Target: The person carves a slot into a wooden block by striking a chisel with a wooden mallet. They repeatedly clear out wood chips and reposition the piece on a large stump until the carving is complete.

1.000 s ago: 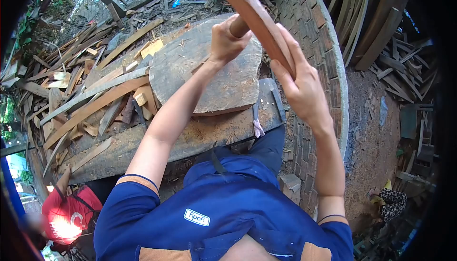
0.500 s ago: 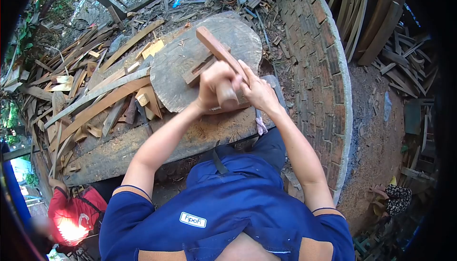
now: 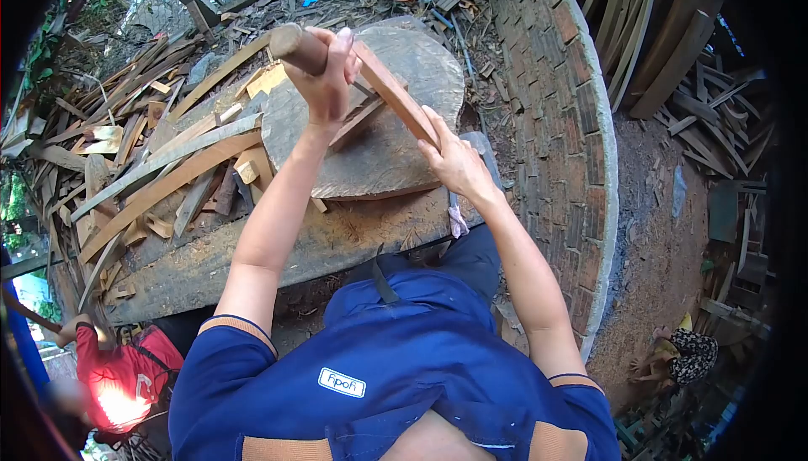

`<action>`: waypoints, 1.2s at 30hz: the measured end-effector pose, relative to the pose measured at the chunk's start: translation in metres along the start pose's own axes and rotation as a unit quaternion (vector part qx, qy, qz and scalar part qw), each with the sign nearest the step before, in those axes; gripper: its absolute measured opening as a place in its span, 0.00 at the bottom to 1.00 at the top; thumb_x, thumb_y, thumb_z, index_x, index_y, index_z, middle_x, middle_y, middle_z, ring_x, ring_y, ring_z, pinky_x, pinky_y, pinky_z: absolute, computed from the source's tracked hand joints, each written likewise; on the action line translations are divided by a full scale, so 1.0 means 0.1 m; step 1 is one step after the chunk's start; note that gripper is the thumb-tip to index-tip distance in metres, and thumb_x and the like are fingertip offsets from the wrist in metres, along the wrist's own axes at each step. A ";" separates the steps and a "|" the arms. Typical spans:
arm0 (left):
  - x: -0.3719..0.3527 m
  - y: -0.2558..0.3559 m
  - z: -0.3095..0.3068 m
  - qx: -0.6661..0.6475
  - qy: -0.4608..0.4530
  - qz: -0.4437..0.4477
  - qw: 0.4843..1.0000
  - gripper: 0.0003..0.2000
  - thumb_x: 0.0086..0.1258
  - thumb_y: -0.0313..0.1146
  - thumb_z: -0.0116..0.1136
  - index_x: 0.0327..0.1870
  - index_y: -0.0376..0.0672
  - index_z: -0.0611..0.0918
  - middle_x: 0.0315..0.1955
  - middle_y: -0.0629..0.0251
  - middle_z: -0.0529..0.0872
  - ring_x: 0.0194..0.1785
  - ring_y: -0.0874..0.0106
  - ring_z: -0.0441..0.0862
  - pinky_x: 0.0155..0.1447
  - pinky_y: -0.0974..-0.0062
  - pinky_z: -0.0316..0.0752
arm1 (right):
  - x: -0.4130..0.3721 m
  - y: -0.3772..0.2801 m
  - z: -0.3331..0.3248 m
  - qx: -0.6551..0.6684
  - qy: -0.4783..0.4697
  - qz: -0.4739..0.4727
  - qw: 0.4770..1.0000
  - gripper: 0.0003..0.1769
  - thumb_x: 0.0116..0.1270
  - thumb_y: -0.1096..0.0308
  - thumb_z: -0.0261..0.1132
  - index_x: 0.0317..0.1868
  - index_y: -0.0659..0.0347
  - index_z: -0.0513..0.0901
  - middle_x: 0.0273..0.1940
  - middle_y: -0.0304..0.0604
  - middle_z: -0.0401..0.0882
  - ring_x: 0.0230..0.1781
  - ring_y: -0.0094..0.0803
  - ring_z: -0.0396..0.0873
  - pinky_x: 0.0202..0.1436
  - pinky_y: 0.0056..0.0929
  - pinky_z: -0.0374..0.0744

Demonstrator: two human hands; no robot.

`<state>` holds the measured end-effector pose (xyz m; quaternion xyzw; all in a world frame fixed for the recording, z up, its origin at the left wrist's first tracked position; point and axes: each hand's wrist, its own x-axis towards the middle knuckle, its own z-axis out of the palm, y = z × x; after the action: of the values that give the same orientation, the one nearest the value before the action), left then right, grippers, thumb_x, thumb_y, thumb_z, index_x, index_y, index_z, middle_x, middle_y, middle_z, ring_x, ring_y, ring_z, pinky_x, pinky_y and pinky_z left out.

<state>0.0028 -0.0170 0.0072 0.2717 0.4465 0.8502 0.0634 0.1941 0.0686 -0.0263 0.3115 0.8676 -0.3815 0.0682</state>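
Note:
My left hand (image 3: 324, 82) is closed around a tool with a thick round wooden handle (image 3: 296, 47), raised over a broad wooden chopping block. The handle's butt points up toward me; the tool's working end is mostly hidden behind the hand. My right hand (image 3: 459, 162) grips the near end of a reddish wooden strip (image 3: 394, 95), which slants away to the upper left above the chopping block (image 3: 307, 154). Under the strip lies a shorter piece of wood (image 3: 358, 124) on the block.
Scrap wood and long offcuts (image 3: 168, 183) are heaped at left. A curved brick wall (image 3: 555, 124) stands close on my right, with boards (image 3: 673, 66) beyond it. A person in red (image 3: 126, 373) is at lower left, another person (image 3: 686, 356) at lower right.
My left hand has risen and swung away to the upper left with the wooden-handled tool, from beside my right hand. My right hand and the strip have barely moved.

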 end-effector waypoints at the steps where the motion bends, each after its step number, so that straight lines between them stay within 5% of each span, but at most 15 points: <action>1: 0.03 -0.02 -0.01 -0.003 0.006 -0.010 1.000 0.09 0.69 0.24 0.60 0.33 0.42 0.70 0.14 0.72 0.70 0.13 0.82 0.64 0.21 0.79 0.63 | 0.00 0.00 0.01 0.000 -0.001 0.001 1.000 0.35 0.71 0.53 0.56 0.77 0.42 0.56 0.58 0.63 0.78 0.56 0.66 0.76 0.62 0.55 0.74; 10: -0.03 -0.18 -0.04 0.046 -0.016 -0.023 0.999 0.09 0.68 0.24 0.62 0.33 0.40 0.72 0.14 0.71 0.71 0.15 0.82 0.67 0.22 0.80 0.65 | 0.00 0.02 0.05 0.000 0.010 -0.011 1.000 0.35 0.72 0.55 0.55 0.77 0.41 0.54 0.54 0.64 0.81 0.55 0.64 0.78 0.60 0.56 0.76; 13: -0.05 -0.27 -0.01 0.116 -0.048 0.037 0.991 0.08 0.67 0.26 0.65 0.33 0.40 0.75 0.16 0.70 0.76 0.17 0.80 0.73 0.24 0.80 0.72 | 0.03 0.06 0.10 0.006 0.019 -0.019 1.000 0.35 0.72 0.55 0.55 0.77 0.40 0.54 0.55 0.64 0.80 0.56 0.64 0.77 0.61 0.56 0.75; 15: -0.15 -0.29 0.08 0.219 -0.071 0.085 0.969 0.07 0.60 0.28 0.69 0.34 0.42 0.81 0.26 0.65 0.88 0.26 0.76 0.85 0.30 0.78 0.82 | 0.06 0.12 0.13 0.069 0.010 -0.020 0.997 0.35 0.73 0.55 0.56 0.77 0.43 0.56 0.61 0.60 0.77 0.61 0.57 0.77 0.63 0.49 0.75; 19: -0.43 -0.40 0.30 0.233 -0.227 0.162 0.931 0.11 0.51 0.33 0.75 0.33 0.46 0.83 0.28 0.63 0.89 0.30 0.70 0.89 0.37 0.73 0.85 | 0.07 0.15 -0.16 0.315 -0.034 0.011 0.948 0.33 0.75 0.56 0.55 0.77 0.53 0.61 0.71 0.50 0.68 0.67 0.37 0.71 0.66 0.38 0.72; 21: -0.61 -0.37 0.33 0.291 -0.243 0.134 0.916 0.12 0.46 0.29 0.74 0.30 0.48 0.83 0.26 0.64 0.87 0.29 0.69 0.88 0.35 0.73 0.82 | -0.15 0.05 -0.46 0.363 0.067 -0.021 0.929 0.32 0.76 0.56 0.55 0.77 0.55 0.60 0.59 0.51 0.76 0.52 0.34 0.79 0.53 0.35 0.80; 23: -0.64 -0.34 0.33 0.319 -0.268 0.166 0.894 0.11 0.46 0.29 0.73 0.29 0.48 0.81 0.25 0.64 0.86 0.29 0.69 0.87 0.34 0.72 0.81 | -0.59 -0.27 -0.89 0.315 0.165 0.012 0.934 0.32 0.77 0.57 0.53 0.76 0.58 0.60 0.45 0.46 0.77 0.35 0.26 0.79 0.36 0.24 0.80; 25: -0.62 -0.32 0.37 0.316 -0.245 0.145 0.905 0.10 0.47 0.30 0.72 0.29 0.48 0.81 0.25 0.64 0.86 0.29 0.69 0.87 0.34 0.72 0.81 | -0.94 -0.33 -1.07 0.347 0.255 -0.073 0.900 0.31 0.77 0.55 0.52 0.75 0.57 0.59 0.36 0.40 0.73 0.26 0.19 0.73 0.25 0.17 0.75; 27: -0.54 -0.35 0.43 0.302 -0.230 0.135 0.915 0.10 0.48 0.30 0.71 0.29 0.49 0.81 0.24 0.64 0.86 0.29 0.69 0.87 0.34 0.72 0.81 | -1.18 -0.25 -1.08 0.335 0.296 -0.159 0.880 0.31 0.77 0.55 0.52 0.75 0.53 0.57 0.33 0.40 0.73 0.25 0.20 0.72 0.25 0.21 0.76; 28: -0.49 -0.37 0.48 0.308 -0.214 0.124 0.919 0.09 0.49 0.31 0.71 0.30 0.49 0.81 0.24 0.64 0.86 0.29 0.69 0.87 0.34 0.72 0.81 | -1.26 -0.12 -1.00 0.268 0.316 -0.173 0.894 0.32 0.76 0.57 0.56 0.76 0.53 0.59 0.38 0.47 0.81 0.32 0.31 0.82 0.35 0.31 0.82; 29: -0.45 -0.39 0.52 0.314 -0.199 0.113 0.922 0.09 0.50 0.31 0.70 0.31 0.49 0.82 0.23 0.64 0.86 0.29 0.69 0.88 0.34 0.72 0.81 | -1.26 -0.07 -0.95 0.265 0.323 -0.172 0.892 0.32 0.76 0.57 0.56 0.76 0.53 0.59 0.38 0.47 0.81 0.32 0.31 0.82 0.35 0.31 0.82; 31: -0.41 -0.41 0.53 0.327 -0.204 0.108 0.916 0.09 0.51 0.31 0.69 0.33 0.50 0.83 0.24 0.63 0.87 0.29 0.67 0.88 0.33 0.71 0.81 | -1.26 -0.10 -0.84 -0.023 0.213 -0.169 0.962 0.33 0.73 0.62 0.58 0.76 0.58 0.59 0.54 0.54 0.83 0.48 0.47 0.85 0.51 0.41 0.83; 32: -0.41 -0.44 0.51 0.329 -0.215 0.123 0.911 0.09 0.52 0.30 0.69 0.34 0.50 0.83 0.25 0.63 0.87 0.29 0.66 0.88 0.33 0.71 0.81 | -1.30 -0.17 -0.86 0.043 0.190 -0.139 0.971 0.35 0.71 0.64 0.59 0.76 0.58 0.60 0.63 0.59 0.76 0.59 0.53 0.80 0.61 0.44 0.77; 35: -0.37 -0.39 0.43 0.338 -0.229 0.111 0.906 0.09 0.52 0.29 0.69 0.35 0.47 0.84 0.27 0.60 0.88 0.30 0.63 0.88 0.34 0.69 0.81 | -1.37 -0.19 -0.90 0.153 0.264 -0.148 0.941 0.35 0.72 0.63 0.59 0.77 0.54 0.60 0.61 0.59 0.78 0.57 0.48 0.82 0.59 0.41 0.78; 36: -0.34 -0.37 0.42 0.326 -0.214 0.092 0.916 0.09 0.52 0.29 0.69 0.35 0.46 0.84 0.27 0.59 0.87 0.30 0.63 0.88 0.34 0.70 0.80 | -1.44 -0.27 -0.88 0.299 0.244 -0.067 0.920 0.35 0.71 0.62 0.60 0.77 0.53 0.60 0.60 0.57 0.78 0.51 0.48 0.84 0.57 0.41 0.79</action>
<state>0.0488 0.0234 -0.0164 0.4923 0.6476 0.5814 -0.0132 0.3033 0.0457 0.1034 0.3423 0.7217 -0.5391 -0.2672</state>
